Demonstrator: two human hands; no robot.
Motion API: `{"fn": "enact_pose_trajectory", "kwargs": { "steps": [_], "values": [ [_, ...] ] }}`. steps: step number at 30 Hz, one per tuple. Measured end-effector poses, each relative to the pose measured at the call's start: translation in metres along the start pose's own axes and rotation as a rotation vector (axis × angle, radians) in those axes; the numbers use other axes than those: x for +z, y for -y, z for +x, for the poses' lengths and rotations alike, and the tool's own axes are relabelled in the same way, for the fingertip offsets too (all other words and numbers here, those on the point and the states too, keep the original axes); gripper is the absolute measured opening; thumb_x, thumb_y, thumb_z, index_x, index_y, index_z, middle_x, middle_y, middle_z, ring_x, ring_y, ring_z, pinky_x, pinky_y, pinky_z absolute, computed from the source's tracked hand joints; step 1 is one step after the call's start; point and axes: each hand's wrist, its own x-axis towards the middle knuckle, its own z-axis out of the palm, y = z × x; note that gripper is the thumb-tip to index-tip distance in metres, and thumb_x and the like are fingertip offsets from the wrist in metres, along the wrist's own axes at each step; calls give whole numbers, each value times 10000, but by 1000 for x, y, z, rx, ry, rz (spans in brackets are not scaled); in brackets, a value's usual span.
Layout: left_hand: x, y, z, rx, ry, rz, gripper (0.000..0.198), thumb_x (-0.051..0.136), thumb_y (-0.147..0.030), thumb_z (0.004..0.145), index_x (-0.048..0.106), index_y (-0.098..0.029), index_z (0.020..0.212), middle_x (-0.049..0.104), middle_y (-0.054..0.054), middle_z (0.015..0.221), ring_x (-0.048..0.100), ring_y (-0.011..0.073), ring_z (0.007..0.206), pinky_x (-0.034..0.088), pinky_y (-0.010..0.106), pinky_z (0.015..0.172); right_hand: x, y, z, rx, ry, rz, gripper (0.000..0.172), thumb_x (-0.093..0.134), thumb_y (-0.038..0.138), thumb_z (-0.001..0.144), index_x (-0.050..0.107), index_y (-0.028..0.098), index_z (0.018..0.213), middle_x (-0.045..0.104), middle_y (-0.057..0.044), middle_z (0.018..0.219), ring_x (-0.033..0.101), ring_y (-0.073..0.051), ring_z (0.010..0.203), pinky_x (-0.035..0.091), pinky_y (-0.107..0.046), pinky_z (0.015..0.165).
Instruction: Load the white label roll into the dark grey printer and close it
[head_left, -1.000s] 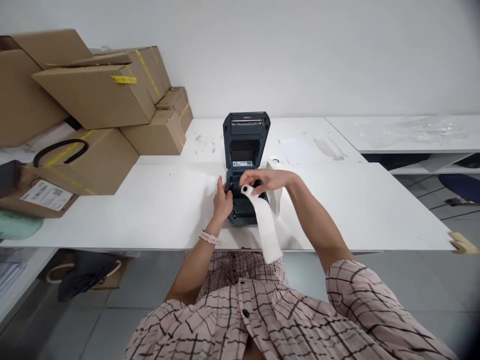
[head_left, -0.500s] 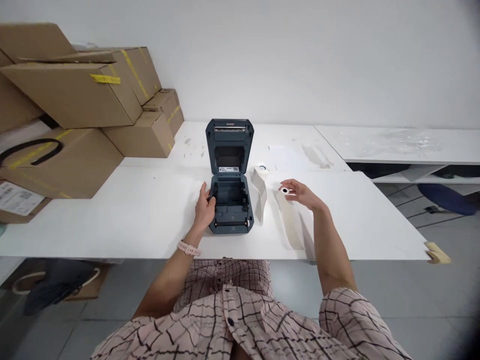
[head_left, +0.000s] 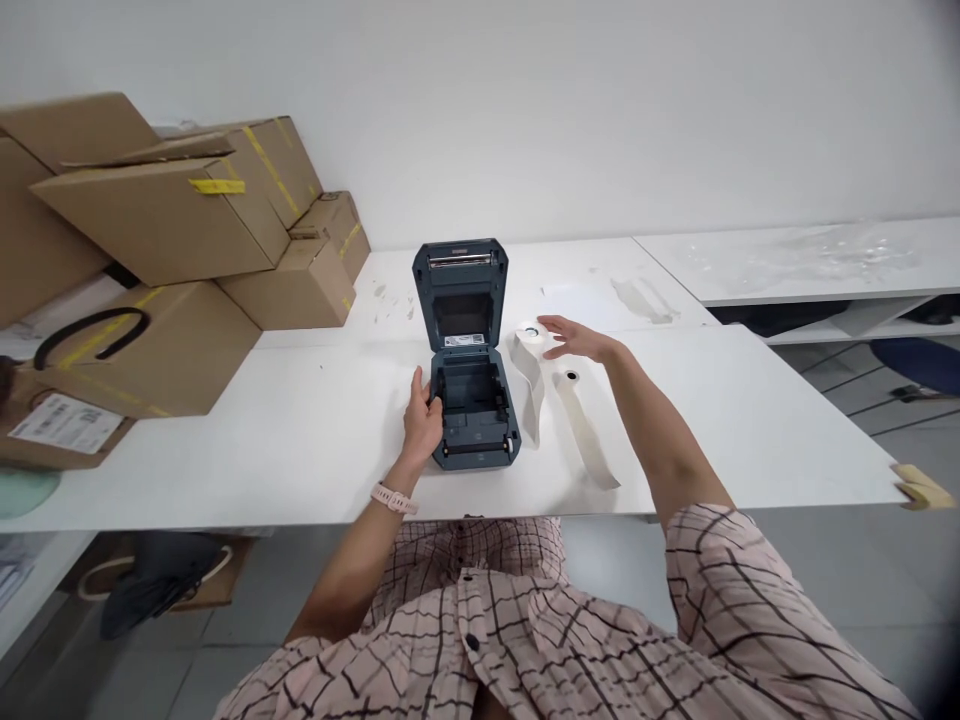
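Observation:
A dark blue label printer (head_left: 471, 400) stands on the white table (head_left: 315, 440) with its lid raised and its roll bay bare. My left hand (head_left: 422, 420) grips the printer's left side. My right hand (head_left: 574, 338) hovers with fingers spread, just right of a white paper roll (head_left: 529, 337) whose strip hangs down beside the printer. A second small roll (head_left: 569, 378) lies on the table below my right hand, its strip (head_left: 589, 440) trailing toward the front edge.
Several cardboard boxes (head_left: 172, 220) are stacked at the left of the table. A second white table (head_left: 810, 260) stands at the right, with a beige piece (head_left: 919, 485) by this table's right corner. A bag (head_left: 150, 580) lies on the floor below.
My right hand lifted the small roll out of the printer, laid it on the table to the right and let go, then moved back toward the other roll. My left hand stayed on the printer.

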Motion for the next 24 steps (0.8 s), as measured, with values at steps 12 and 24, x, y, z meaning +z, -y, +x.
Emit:
{"fn": "enact_pose_trajectory", "kwargs": {
  "steps": [12, 24],
  "values": [
    [5, -4, -3, -78, -16, -85, 753, 548, -263, 989, 214, -283, 1664, 526, 147, 1611, 558, 263, 1440, 392, 500, 1216, 28, 61, -4, -188, -25, 92, 671, 761, 491, 697, 586, 212, 1282, 738, -124, 1266, 710, -276, 1073, 581, -413, 955],
    [9, -12, -3, -93, -64, -80, 780, 552, -168, 928, 268, -275, 1646, 580, 104, 1568, 525, 269, 1477, 328, 494, 1272, 136, 164, -10, -209, 392, -884, 593, 870, 421, 655, 629, 237, 1164, 734, -89, 1188, 706, -329, 1085, 575, -420, 869]
  ]
}}
